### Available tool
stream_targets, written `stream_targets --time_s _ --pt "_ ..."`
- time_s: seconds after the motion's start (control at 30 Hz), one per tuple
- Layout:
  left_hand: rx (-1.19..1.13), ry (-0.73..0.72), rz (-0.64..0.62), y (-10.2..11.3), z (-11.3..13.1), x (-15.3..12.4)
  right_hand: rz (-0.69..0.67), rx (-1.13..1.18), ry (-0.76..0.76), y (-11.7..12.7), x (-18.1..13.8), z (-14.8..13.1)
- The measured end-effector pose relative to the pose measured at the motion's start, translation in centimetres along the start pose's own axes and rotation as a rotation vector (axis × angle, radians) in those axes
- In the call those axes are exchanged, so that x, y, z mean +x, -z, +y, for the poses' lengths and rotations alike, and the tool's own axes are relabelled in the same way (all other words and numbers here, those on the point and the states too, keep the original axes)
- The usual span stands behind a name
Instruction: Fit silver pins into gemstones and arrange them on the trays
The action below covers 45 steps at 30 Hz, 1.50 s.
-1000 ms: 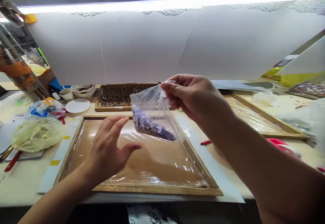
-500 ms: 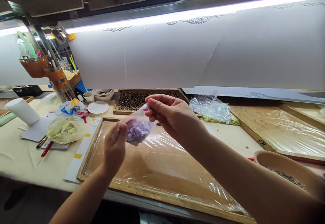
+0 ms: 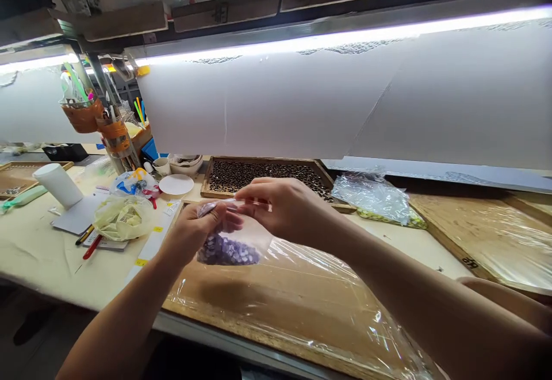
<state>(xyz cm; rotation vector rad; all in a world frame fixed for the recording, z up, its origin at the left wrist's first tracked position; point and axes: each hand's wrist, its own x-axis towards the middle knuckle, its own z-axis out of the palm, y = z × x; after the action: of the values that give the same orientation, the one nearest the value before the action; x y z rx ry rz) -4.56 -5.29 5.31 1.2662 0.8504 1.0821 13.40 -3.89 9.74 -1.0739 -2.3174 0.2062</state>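
Clear bag over wooden-framed tray, yellowish bag, white disc nearby

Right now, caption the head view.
Left hand and right hand hold a bag of purple pieces over a wooden frame.

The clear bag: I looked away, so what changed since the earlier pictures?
The left hand, empty at first, has taken hold of the clear bag; the right hand still grips it. The bag has shifted leftward over the frame, its chips less slanted. The frame and yellow bag stayed put.
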Motion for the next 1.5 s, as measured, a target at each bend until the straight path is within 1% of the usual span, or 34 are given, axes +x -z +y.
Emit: stream_targets --time_s 0.07,0.13,0.2,0.23,0.3,0.37,0.43,0.47,0.5,0.53,0.57,0.63,0.7,0.73,0.8,0.9,0.97,1.03,1.07,1.1,1.17,1.2,1.23,1.3,1.4,1.5 --pt "0.042 -0.019 -0.009 1.3 1.0 -0.1 -0.204 0.231 -0.097 -0.1 1.7 -0.4" --pt "0.091 -0.05 0.018 3.0 2.1 -0.3 -0.349 0.486 -0.201 -0.7 3.5 -1.0" --pt "0.149 -0.081 0.095 4.9 3.2 -0.7 -0.418 0.655 -0.256 -1.8 5.4 -1.7" --pt "0.183 -0.095 0.15 5.8 3.8 -0.9 -0.422 0.698 -0.253 -2.6 6.4 -2.1" --pt "0.243 -0.114 0.272 7.7 4.7 -1.6 -0.373 0.706 -0.19 -4.3 8.3 -2.9" --pt "0.275 -0.13 0.389 9.4 5.2 -2.2 -0.254 0.596 -0.059 -6.2 10.4 -3.7" --pt "0.258 -0.161 0.48 11.0 5.2 -2.8 -0.131 0.436 0.089 -7.7 12.3 -4.6" --pt "0.238 -0.178 0.515 11.8 5.0 -3.0 -0.097 0.378 0.134 -8.5 13.1 -5.0" --pt "0.219 -0.195 0.547 12.6 4.6 -3.1 -0.087 0.343 0.141 -9.1 13.7 -5.4" --pt "0.213 -0.205 0.582 13.3 4.1 -3.1 -0.115 0.336 0.118 -9.8 14.3 -5.8" --pt "0.226 -0.208 0.621 14.1 3.6 -3.1 -0.173 0.348 0.075 -10.5 14.7 -6.1" --pt "0.293 -0.194 0.692 15.6 2.5 -2.8 -0.344 0.398 -0.017 -11.8 15.1 -6.5" --pt "0.336 -0.169 0.704 16.8 1.8 -2.3 -0.509 0.455 -0.063 -12.9 15.4 -6.6" --pt "0.343 -0.161 0.694 17.3 1.8 -1.9 -0.556 0.476 -0.067 -13.1 15.5 -6.6" --pt "0.352 -0.171 0.675 18.1 2.3 -1.2 -0.603 0.567 -0.088 -13.1 16.0 -6.6" --pt "0.386 -0.217 0.646 18.7 4.1 0.1 -0.59 0.803 -0.182 -11.8 16.8 -6.9" --pt "0.451 -0.264 0.571 18.9 5.2 1.1 -0.562 0.955 -0.247 -11.0 17.1 -7.4" --pt "0.588 -0.278 0.498 18.8 5.7 1.8 -0.529 1.013 -0.291 -10.9 16.9 -7.8" --pt "0.683 -0.258 0.506 18.6 5.6 2.1 -0.514 1.011 -0.315 -11.2 16.6 -7.9" --pt "0.775 -0.222 0.546 18.5 5.4 2.2 -0.503 0.993 -0.342 -11.7 16.3 -7.9" --pt "0.907 -0.137 0.677 18.3 4.6 1.9 -0.497 0.954 -0.392 -13.1 15.4 -7.7" --pt "0.928 -0.099 0.724 18.1 4.1 1.6 -0.498 0.958 -0.402 -13.8 14.9 -7.4" --pt "0.924 -0.057 0.743 18.0 3.7 1.2 -0.499 0.977 -0.401 -14.4 14.5 -7.2" --pt "0.877 0.057 0.689 17.5 3.1 0.3 -0.487 1.024 -0.386 -15.4 13.9 -6.8" --pt "0.76 0.252 0.516 16.5 2.6 -0.7 -0.444 1.084 -0.377 -16.3 13.4 -6.7" --pt "0.644 0.351 0.401 15.5 2.6 -0.9 -0.407 1.131 -0.392 -17.2 13.0 -6.9"
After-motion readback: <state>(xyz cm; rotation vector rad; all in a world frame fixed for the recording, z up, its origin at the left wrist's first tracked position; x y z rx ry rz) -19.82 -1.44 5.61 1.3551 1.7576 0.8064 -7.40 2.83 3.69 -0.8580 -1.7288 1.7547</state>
